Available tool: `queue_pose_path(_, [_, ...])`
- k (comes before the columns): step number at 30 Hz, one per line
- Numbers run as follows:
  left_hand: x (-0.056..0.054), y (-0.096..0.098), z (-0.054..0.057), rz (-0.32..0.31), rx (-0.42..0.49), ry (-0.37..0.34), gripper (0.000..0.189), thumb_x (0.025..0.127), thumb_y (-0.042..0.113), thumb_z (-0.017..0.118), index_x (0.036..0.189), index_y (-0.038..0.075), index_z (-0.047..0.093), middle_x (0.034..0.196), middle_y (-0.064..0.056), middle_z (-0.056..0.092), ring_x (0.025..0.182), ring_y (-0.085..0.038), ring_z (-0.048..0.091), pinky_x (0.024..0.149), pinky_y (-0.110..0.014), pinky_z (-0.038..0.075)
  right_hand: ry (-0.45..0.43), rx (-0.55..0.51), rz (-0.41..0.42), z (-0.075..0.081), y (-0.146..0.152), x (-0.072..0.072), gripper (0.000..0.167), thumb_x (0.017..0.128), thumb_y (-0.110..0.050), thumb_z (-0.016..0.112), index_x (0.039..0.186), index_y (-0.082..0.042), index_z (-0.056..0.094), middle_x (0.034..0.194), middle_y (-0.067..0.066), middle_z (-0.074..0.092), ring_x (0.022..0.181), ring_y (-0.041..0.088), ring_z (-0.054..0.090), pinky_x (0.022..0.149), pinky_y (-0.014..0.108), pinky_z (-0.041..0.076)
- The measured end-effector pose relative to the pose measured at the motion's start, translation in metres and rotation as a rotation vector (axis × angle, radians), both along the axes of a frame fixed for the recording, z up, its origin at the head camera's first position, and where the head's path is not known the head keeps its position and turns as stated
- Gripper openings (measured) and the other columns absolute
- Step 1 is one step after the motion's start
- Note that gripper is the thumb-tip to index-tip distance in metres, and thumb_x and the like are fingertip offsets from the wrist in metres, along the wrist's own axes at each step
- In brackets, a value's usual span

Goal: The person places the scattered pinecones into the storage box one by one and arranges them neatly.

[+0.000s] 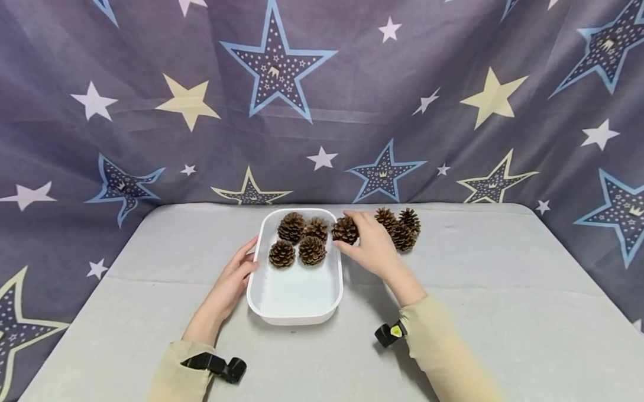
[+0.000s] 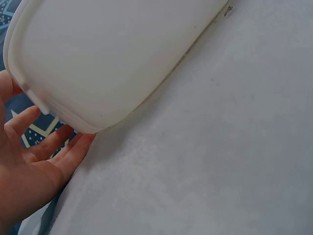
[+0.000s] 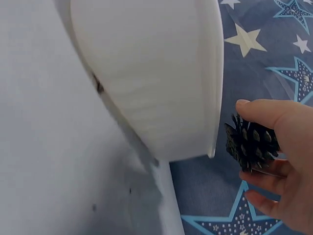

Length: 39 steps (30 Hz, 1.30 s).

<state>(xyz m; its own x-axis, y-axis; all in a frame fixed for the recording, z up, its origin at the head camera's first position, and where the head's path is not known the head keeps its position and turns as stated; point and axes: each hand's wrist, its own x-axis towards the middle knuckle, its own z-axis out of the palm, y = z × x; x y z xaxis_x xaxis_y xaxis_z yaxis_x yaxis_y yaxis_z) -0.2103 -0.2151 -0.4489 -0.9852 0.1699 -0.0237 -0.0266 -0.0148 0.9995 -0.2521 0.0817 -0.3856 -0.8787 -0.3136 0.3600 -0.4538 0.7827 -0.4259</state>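
A white rectangular tub [image 1: 298, 293] stands on the table with several brown pine cones [image 1: 282, 254] in its far half. My left hand [image 1: 233, 282] touches the tub's left side, its fingers extended along the wall; the left wrist view shows the fingertips [image 2: 84, 142] against the tub [image 2: 107, 58]. Between thumb and fingers my right hand [image 1: 374, 245] grips another pine cone [image 1: 345, 230] by the tub's right rim. In the right wrist view this pine cone [image 3: 250, 143] is held apart from the tub wall [image 3: 161, 83].
Three more pine cones [image 1: 403, 236] lie together on the table, just right of my right hand. A grey cloth covers the table [image 1: 496, 313]. Behind it hangs a dark star-patterned curtain [image 1: 372, 104]. Black cameras [image 1: 229, 368] sit on both wrists.
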Motion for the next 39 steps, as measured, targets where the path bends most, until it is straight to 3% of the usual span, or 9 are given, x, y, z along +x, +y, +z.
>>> queue_pose_path(20, [-0.001, -0.001, -0.001, -0.001, -0.006, -0.006, 0.058, 0.092, 0.014, 0.042, 0.145, 0.025, 0.021, 0.141, -0.016, 0.033, 0.120, -0.030, 0.041, 0.088, -0.023, 0.044, -0.026, -0.002, 0.136, 0.001, -0.039, 0.012, 0.075, 0.074, -0.036, 0.072, 0.135, -0.006, 0.041, 0.132, 0.011, 0.048, 0.119, 0.027, 0.046, 0.102, 0.045, 0.033])
queue_pose_path(32, [0.000, 0.000, 0.000, 0.005, 0.002, -0.012, 0.059, 0.091, 0.013, 0.042, 0.145, 0.025, 0.022, 0.140, -0.016, 0.033, 0.118, -0.027, 0.043, 0.087, -0.023, 0.045, -0.005, 0.146, 0.199, -0.001, -0.059, 0.025, 0.070, 0.074, -0.043, 0.071, 0.131, -0.010, 0.045, 0.128, 0.008, 0.052, 0.115, 0.026, 0.050, 0.096, 0.045, 0.038])
queue_pose_path(39, [-0.001, 0.000, 0.000, -0.002, -0.010, -0.006, 0.059, 0.092, 0.013, 0.042, 0.146, 0.024, 0.020, 0.141, -0.016, 0.033, 0.119, -0.028, 0.042, 0.088, -0.024, 0.044, -0.004, 0.180, 0.249, 0.000, -0.069, 0.030, 0.069, 0.071, -0.044, 0.073, 0.128, -0.014, 0.050, 0.115, 0.006, 0.055, 0.101, 0.023, 0.054, 0.089, 0.040, 0.044])
